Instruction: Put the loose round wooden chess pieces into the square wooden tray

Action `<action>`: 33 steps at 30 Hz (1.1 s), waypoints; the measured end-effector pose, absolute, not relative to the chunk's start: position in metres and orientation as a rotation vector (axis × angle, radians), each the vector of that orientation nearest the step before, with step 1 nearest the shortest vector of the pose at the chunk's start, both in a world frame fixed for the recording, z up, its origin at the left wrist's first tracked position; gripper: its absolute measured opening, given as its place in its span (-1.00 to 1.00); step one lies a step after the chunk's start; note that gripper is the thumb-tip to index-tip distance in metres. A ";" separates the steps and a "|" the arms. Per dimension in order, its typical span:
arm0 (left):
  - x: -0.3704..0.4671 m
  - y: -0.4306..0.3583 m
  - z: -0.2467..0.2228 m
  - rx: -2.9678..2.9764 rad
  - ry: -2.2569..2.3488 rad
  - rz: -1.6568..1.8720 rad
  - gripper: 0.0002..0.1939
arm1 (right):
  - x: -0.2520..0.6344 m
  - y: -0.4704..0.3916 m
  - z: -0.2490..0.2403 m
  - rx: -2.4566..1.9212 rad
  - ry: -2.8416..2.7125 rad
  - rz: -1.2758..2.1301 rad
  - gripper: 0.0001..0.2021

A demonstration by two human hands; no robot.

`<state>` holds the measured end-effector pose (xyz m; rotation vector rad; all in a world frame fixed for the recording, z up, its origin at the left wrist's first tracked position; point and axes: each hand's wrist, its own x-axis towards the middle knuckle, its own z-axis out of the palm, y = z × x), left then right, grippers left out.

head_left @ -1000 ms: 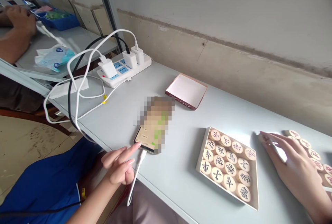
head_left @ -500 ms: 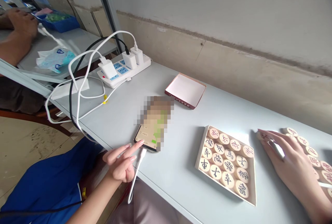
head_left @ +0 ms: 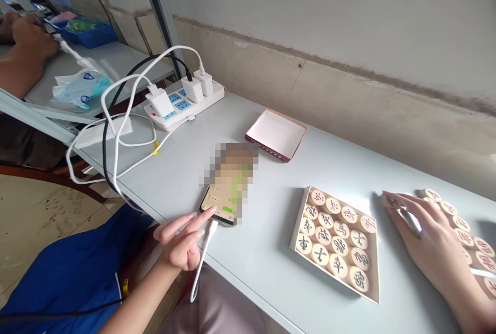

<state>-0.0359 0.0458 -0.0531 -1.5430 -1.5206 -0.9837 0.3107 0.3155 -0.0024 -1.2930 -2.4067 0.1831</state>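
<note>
1. While the left hand (head_left: 180, 243) stays put at the phone (head_left: 222, 202), a bigger green bar has popped up low on the screen. Looks like the chat moved, so I'd guess that's where the work is.
2. Left index is stretched out over the phone's bottom end, other fingers loosely bent, nothing held. Can't tell if it's actually touching. Phone's flat on the table (head_left: 267, 241), cable in.
3. Right hand (head_left: 430, 236) hasn't really budged: thumb and finger closed around a round piece (head_left: 392, 202), beside the loose pieces (head_left: 461, 237).
4. Readable stuff: the box (head_left: 374, 272) has black 車, 馬 and 卒, plus red ones I can't make out.
5. Lid (head_left: 275, 133) has pale lettering on its dark red side, too small to read. Same for the phone text, half pixelated anyway. Blue-marked packet (head_left: 81, 86): no legible brand.
</note>
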 end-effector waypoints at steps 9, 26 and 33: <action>-0.037 0.043 -0.053 -1.575 -1.538 -0.988 -0.86 | 0.311 0.315 0.000 -1.259 -2.442 0.106 -0.64; -0.038 0.048 -0.051 -1.552 -1.508 -1.022 -0.83 | 0.316 0.318 -0.006 -1.279 -2.469 0.112 -0.65; -0.038 0.044 -0.057 -1.546 -1.517 -1.009 -0.80 | 0.316 0.317 0.000 -1.368 -2.366 0.082 -0.66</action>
